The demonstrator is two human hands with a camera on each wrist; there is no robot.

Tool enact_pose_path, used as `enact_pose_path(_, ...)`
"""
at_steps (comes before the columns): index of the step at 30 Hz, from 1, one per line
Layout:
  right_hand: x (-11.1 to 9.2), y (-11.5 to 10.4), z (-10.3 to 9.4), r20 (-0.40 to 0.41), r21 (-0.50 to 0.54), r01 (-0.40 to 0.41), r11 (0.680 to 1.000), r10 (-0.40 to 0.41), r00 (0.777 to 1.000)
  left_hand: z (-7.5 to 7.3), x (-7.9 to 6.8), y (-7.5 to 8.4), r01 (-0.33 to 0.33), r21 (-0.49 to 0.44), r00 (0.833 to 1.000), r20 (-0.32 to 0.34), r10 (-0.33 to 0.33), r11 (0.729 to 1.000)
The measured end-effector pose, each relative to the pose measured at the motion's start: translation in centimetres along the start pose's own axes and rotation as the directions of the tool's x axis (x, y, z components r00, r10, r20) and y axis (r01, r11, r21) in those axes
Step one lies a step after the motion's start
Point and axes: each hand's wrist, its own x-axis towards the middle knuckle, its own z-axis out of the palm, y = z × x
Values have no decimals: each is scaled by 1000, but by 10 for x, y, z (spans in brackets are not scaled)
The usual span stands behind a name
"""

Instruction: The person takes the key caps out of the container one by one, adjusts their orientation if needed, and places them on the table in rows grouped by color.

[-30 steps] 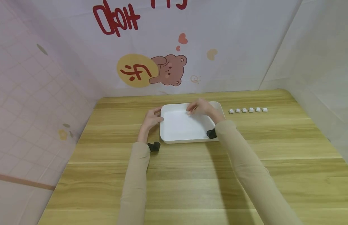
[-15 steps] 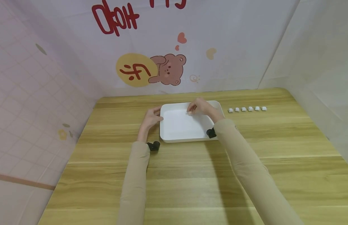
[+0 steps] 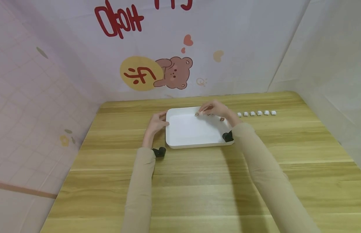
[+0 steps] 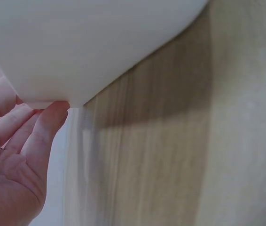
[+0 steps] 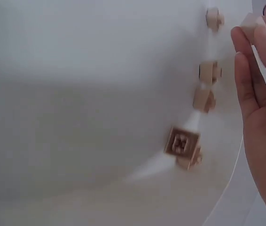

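My left hand (image 3: 157,123) grips the left edge of a white tray (image 3: 168,136); in the left wrist view its fingers curl at the tray's corner (image 4: 53,89). Over the tray's far right part, my right hand (image 3: 216,108) pinches a small pale keycap (image 5: 251,26) between thumb and fingers. Beige-brown keycaps lie inside the tray near its wall: one keycap (image 3: 196,114) is left of the fingertips, another keycap (image 3: 222,119) below the wrist. One keycap (image 5: 182,142) shows its hollow underside and stem. My right hand hides part of the far rim.
A row of several white keycaps (image 3: 252,113) stands on the wooden table (image 3: 192,181) right of the tray. A printed cloth (image 3: 241,42) hangs behind the table, with more cloth at both sides. A black wrist camera (image 3: 228,136) sits over the tray's near right corner.
My right hand has moved to the right and slightly away within the tray, still pinching a keycap. Brown keycaps it covered now show. The left hand keeps its hold on the tray.
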Motion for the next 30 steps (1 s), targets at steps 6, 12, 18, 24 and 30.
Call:
enact_pose_path(6,-18,13,-21,-76,87,-105,991,112,991,0,1,0,-8,-8,1000,-1,8,1000)
enact_pose_path(12,-46,34,-42,-126,128,-118,985,135,983,0,-1,0,-13,-18,1000,-1,13,1000)
enact_pose_path(18,-77,55,-60,-160,166,-197,966,223,962,0,-1,-2,-22,-29,1000,1,22,999)
enact_pose_path(24,-102,72,-72,-150,94,-232,968,245,958,-1,0,-5,-21,-21,1000,1,21,1000)
enact_pose_path(30,-119,82,-76,-125,-19,-273,962,269,955,1,1,-2,-8,-7,1000,-7,8,1000)
